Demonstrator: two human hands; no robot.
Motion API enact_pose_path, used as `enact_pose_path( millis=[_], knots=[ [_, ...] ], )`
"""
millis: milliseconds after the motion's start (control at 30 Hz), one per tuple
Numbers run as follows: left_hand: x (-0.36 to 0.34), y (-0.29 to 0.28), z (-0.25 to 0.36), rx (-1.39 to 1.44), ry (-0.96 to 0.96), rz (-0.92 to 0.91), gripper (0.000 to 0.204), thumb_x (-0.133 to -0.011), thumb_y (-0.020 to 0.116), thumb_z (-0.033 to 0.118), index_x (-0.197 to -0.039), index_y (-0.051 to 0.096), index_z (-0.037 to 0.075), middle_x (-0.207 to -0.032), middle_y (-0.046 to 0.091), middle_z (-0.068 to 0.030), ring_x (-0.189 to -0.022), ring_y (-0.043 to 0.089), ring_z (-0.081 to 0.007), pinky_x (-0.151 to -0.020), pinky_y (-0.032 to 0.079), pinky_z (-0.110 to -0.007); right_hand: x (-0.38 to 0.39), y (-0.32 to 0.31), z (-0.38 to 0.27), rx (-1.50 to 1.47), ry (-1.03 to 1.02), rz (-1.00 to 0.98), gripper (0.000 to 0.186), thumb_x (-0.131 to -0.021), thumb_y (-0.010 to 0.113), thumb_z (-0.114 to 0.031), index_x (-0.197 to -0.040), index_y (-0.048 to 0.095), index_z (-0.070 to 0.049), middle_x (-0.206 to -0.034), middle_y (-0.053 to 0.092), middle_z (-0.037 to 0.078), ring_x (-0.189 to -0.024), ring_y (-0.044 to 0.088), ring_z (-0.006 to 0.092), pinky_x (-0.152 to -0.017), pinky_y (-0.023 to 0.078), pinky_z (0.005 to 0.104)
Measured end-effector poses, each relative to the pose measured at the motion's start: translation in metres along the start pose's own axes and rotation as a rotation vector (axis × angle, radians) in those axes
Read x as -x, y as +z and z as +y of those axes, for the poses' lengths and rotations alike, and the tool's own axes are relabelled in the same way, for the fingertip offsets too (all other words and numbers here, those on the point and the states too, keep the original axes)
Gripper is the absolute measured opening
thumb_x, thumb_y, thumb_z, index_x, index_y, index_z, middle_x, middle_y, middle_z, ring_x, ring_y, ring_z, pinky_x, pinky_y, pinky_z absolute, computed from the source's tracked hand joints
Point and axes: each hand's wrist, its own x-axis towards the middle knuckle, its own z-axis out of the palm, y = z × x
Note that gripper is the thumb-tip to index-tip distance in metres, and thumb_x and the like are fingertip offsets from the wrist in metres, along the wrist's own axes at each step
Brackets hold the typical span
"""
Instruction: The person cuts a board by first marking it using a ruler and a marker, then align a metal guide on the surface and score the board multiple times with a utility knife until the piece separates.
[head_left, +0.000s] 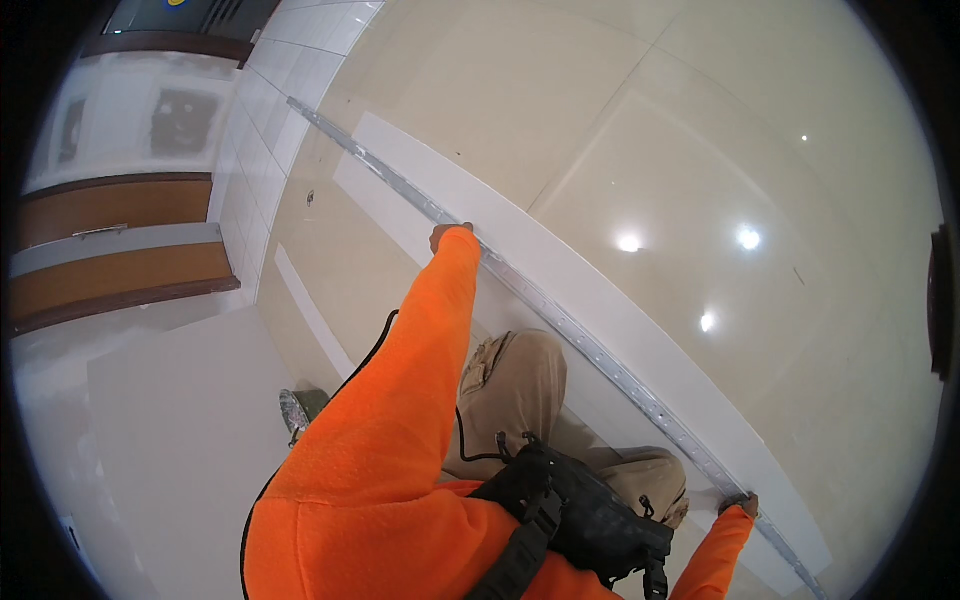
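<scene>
A long silvery metal profile [590, 350] runs slantwise across the floor from far left to near right. It lies along a long white board [650, 335], whose paler surface shows on both sides of it. My left hand [450, 236] is closed on the profile toward its far part, the fingers partly hidden by the orange sleeve and the grip. Near the other end, my right hand [740, 503] is closed over the same profile. Both arms are stretched apart, and my bent knees [530, 375] are beside the board.
Shiny beige tiles [560, 80] surround the board. A narrow white strip [312, 310] lies on the left, and a small object [311, 198] sits farther off. White wall tiles [290, 65] and brown wooden panels [120, 205] stand at left. A large pale sheet [190, 410] is at lower left.
</scene>
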Motion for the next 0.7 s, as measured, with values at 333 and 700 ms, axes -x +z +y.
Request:
enact_pose_path(
  millis=[333,700],
  knots=[
    [0.011,-0.005,0.003,0.013,0.004,-0.011,0.024,-0.073,0.077,0.024,-0.086,0.071,0.005,-0.094,0.074,-0.0127,-0.082,0.072,-0.0304,-0.075,0.058,-0.04,0.017,0.007,0.001,0.0,-0.032,0.033,0.047,-0.083,0.054,-0.042,-0.049,0.032,-0.019,-0.042,0.034,-0.001,-0.033,0.035,0.0202,-0.035,0.029,0.0359],
    [0.02,-0.002,0.01,0.023,0.013,-0.021,0.024,-0.073,0.077,0.024,-0.086,0.071,0.005,-0.096,0.074,-0.0141,-0.085,0.072,-0.032,-0.077,0.058,-0.041,0.006,-0.004,-0.006,-0.048,-0.032,0.034,0.039,-0.083,0.054,-0.041,-0.055,0.034,-0.021,-0.045,0.036,-0.001,-0.036,0.035,0.0201,-0.036,0.033,0.0371]
  ],
)
